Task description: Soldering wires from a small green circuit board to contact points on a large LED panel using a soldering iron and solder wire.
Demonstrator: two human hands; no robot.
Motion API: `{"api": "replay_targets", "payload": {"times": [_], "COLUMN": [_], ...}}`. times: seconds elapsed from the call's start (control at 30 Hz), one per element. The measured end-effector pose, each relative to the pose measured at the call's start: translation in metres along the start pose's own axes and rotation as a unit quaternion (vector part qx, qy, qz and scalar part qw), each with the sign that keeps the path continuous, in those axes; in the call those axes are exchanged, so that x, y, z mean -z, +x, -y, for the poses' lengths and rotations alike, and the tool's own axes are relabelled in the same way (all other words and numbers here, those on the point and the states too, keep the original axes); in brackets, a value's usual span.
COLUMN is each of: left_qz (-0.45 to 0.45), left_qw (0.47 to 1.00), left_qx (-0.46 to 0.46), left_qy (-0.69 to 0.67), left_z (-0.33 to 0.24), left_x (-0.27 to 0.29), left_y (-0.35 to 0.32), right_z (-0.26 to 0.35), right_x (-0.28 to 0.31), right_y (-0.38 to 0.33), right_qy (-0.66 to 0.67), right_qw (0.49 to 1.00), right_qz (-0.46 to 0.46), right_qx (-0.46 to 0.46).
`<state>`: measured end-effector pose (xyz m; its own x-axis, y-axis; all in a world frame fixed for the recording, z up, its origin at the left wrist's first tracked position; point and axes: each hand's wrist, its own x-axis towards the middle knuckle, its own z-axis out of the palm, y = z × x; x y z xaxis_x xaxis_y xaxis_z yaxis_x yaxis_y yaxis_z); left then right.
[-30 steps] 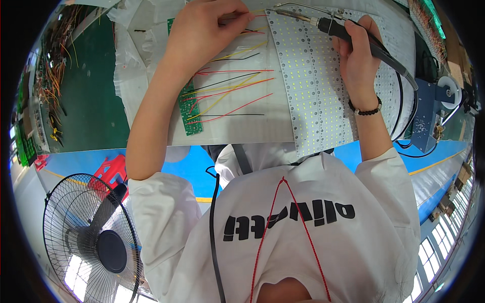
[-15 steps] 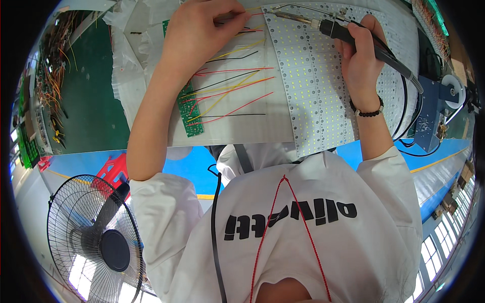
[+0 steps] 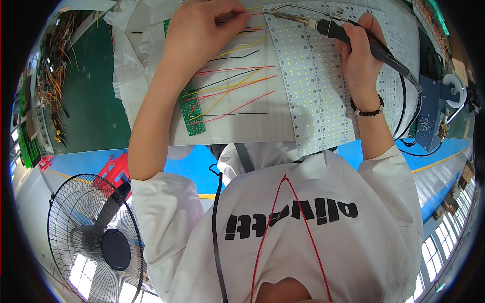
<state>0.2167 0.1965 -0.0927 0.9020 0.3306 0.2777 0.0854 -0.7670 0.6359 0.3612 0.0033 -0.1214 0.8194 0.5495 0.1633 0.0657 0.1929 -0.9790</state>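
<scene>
My left hand (image 3: 204,31) is closed in a pinch on a thin red wire (image 3: 256,14), whose end points right over the edge of a white panel (image 3: 316,108) dotted with small yellowish LEDs. In my right hand (image 3: 362,58) is a soldering iron (image 3: 333,31), its tip pointing left close to that wire's end; contact cannot be made out. A thin metal feed tube (image 3: 303,8) runs along the iron. Under my left forearm lies a narrow green circuit board (image 3: 195,125), partly hidden, with several red, black and yellow wires (image 3: 237,85) fanning right from it.
At the right stands a blue solder feeder (image 3: 427,118) with a white spool (image 3: 451,91) and black cables. Bundled orange wires (image 3: 55,96) lie at the far left on the green mat (image 3: 91,96). A black fan (image 3: 115,250) stands below left, beside a red stool (image 3: 113,170).
The soldering iron has shifted very slightly in my right hand's grip area, its tip still near the wire end. My left hand keeps its pinch in the same place.
</scene>
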Motion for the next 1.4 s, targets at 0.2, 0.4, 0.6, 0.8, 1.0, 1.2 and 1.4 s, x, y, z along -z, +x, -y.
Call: {"api": "replay_targets", "payload": {"times": [0.2, 0.4, 0.6, 0.8, 1.0, 1.2, 1.4], "left_qz": [-0.006, -0.004, -0.006, -0.006, -0.008, -0.013, -0.01], "left_qw": [1.0, 1.0, 1.0, 1.0, 1.0, 1.0, 1.0], "left_qx": [-0.001, 0.003, 0.003, 0.012, -0.004, -0.002, 0.002], "left_qy": [0.0, -0.011, -0.011, -0.018, -0.003, -0.017, 0.008], "left_z": [-0.006, -0.006, -0.007, -0.007, -0.005, -0.006, -0.004], "left_x": [0.001, 0.001, 0.0, 0.0, -0.001, 0.0, -0.002], "left_y": [0.001, 0.001, 0.001, 0.0, 0.002, 0.002, 0.001], "right_z": [0.005, 0.008, 0.003, -0.003, -0.008, -0.005, -0.004], "right_x": [0.004, 0.002, 0.009, 0.009, 0.012, 0.009, 0.009], "right_y": [0.005, 0.009, 0.009, 0.005, 0.005, 0.003, 0.002], "right_qy": [0.137, 0.14, 0.129, 0.08, 0.043, 0.017, 0.041], "right_qw": [0.989, 0.98, 0.986, 0.996, 0.998, 0.999, 0.998], "right_qz": [-0.014, -0.084, -0.032, 0.021, 0.037, 0.047, 0.036], "right_qx": [-0.057, -0.115, -0.1, -0.034, -0.002, 0.001, -0.012]}}
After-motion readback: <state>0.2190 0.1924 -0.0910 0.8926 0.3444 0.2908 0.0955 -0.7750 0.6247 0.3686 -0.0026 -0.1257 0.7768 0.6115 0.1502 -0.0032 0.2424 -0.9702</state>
